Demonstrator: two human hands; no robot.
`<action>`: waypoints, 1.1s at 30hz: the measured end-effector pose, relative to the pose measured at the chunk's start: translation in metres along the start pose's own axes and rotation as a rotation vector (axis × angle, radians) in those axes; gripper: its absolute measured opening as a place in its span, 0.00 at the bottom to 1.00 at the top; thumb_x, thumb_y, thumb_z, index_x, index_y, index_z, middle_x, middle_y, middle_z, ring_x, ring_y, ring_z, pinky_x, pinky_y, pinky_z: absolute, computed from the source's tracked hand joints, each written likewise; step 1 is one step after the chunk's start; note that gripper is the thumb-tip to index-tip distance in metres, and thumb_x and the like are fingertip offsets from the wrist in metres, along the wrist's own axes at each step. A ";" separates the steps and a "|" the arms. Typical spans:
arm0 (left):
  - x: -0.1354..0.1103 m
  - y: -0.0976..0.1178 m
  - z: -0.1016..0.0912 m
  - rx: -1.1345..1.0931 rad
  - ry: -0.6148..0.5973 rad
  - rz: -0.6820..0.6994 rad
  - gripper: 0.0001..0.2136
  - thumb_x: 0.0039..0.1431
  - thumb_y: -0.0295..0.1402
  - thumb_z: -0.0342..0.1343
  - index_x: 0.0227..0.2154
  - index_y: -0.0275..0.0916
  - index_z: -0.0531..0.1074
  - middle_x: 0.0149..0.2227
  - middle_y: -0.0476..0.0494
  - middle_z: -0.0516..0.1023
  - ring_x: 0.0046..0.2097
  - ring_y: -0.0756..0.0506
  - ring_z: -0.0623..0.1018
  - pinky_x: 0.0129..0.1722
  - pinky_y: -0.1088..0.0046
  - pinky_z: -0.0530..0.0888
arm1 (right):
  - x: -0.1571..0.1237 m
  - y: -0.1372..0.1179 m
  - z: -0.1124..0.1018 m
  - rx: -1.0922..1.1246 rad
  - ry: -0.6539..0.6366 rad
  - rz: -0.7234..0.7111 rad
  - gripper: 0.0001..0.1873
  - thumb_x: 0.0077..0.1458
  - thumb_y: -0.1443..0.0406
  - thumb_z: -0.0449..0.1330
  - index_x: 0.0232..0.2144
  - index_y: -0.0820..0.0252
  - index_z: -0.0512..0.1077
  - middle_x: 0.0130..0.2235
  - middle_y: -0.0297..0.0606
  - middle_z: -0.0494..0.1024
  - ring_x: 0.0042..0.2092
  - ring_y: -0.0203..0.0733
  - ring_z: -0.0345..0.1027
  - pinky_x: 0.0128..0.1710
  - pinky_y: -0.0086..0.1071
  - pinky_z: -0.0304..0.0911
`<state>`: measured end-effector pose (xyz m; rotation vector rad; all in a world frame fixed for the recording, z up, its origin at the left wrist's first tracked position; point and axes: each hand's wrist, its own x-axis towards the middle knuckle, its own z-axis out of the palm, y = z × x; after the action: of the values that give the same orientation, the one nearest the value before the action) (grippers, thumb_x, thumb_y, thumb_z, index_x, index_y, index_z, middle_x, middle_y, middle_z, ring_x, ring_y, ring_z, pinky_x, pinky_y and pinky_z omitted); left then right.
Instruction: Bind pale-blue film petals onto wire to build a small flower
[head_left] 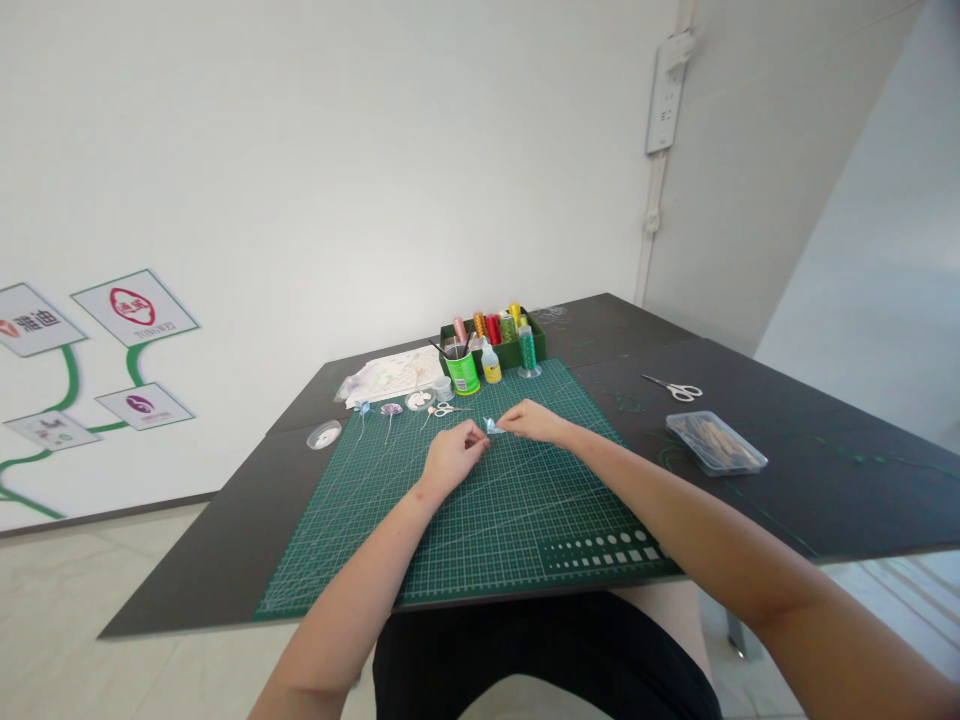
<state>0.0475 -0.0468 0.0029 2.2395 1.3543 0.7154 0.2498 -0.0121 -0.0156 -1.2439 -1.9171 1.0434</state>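
Both of my hands meet over the far half of a green cutting mat (480,520) on a dark table (825,480). My left hand (452,455) and my right hand (531,420) pinch a small light-blue piece (493,427) between their fingertips, just above the mat. What the piece is made of is too small to tell. Behind the hands lie two small flower-like pieces on thin stems (390,410) and small white scissors (444,409).
A green box with thread spools (499,335), a green cup (463,372) and a glue bottle (490,364) stand at the mat's far edge, beside papers (394,375). Scissors (675,388) and a clear plastic case (716,443) lie at the right. A round clear lid (324,435) sits left.
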 end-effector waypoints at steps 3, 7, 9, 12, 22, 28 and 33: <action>0.001 -0.001 0.001 -0.068 0.034 -0.031 0.04 0.58 0.34 0.53 0.29 0.41 0.69 0.31 0.52 0.80 0.26 0.51 0.77 0.29 0.77 0.70 | -0.003 -0.003 0.000 0.037 -0.088 0.013 0.19 0.48 0.54 0.59 0.30 0.65 0.80 0.14 0.24 0.53 0.18 0.28 0.44 0.18 0.26 0.41; 0.002 -0.002 0.000 -0.115 0.079 -0.076 0.04 0.58 0.33 0.52 0.30 0.41 0.68 0.30 0.51 0.81 0.25 0.51 0.78 0.27 0.77 0.70 | -0.006 -0.009 0.001 0.115 -0.168 0.035 0.21 0.49 0.54 0.59 0.36 0.64 0.80 0.15 0.24 0.53 0.18 0.28 0.43 0.17 0.26 0.41; 0.002 -0.001 0.000 -0.115 0.099 -0.093 0.03 0.58 0.33 0.52 0.31 0.41 0.68 0.28 0.51 0.80 0.25 0.50 0.79 0.28 0.77 0.71 | -0.008 -0.011 0.002 0.169 -0.200 0.015 0.21 0.49 0.53 0.59 0.36 0.63 0.80 0.15 0.24 0.53 0.19 0.29 0.42 0.17 0.26 0.41; 0.004 -0.003 0.001 -0.108 0.116 -0.124 0.04 0.58 0.34 0.53 0.34 0.41 0.69 0.27 0.51 0.80 0.26 0.49 0.79 0.28 0.76 0.71 | -0.010 -0.014 0.001 0.225 -0.224 -0.011 0.21 0.48 0.52 0.60 0.36 0.62 0.80 0.16 0.24 0.54 0.19 0.29 0.42 0.17 0.25 0.41; 0.012 -0.011 0.002 -0.436 0.079 -0.243 0.06 0.55 0.35 0.55 0.32 0.38 0.68 0.30 0.45 0.81 0.22 0.50 0.77 0.20 0.79 0.67 | -0.008 -0.018 0.005 0.413 -0.075 0.051 0.19 0.50 0.56 0.60 0.38 0.63 0.78 0.16 0.24 0.56 0.18 0.27 0.41 0.17 0.26 0.36; 0.012 -0.006 -0.001 -0.602 0.062 -0.324 0.09 0.52 0.36 0.58 0.31 0.36 0.68 0.31 0.42 0.82 0.21 0.53 0.75 0.19 0.81 0.64 | -0.004 -0.016 0.007 0.163 0.172 0.059 0.12 0.54 0.64 0.53 0.29 0.62 0.75 0.17 0.28 0.65 0.18 0.30 0.54 0.20 0.26 0.49; 0.011 -0.004 -0.001 -0.615 0.069 -0.332 0.11 0.50 0.38 0.60 0.31 0.36 0.68 0.31 0.41 0.82 0.20 0.53 0.74 0.20 0.81 0.64 | 0.000 -0.006 0.009 -0.140 0.307 0.050 0.11 0.56 0.69 0.52 0.37 0.61 0.74 0.32 0.37 0.79 0.32 0.38 0.70 0.34 0.29 0.61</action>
<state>0.0481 -0.0348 0.0036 1.4843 1.2723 0.9354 0.2394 -0.0158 -0.0152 -1.4445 -1.7511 0.7036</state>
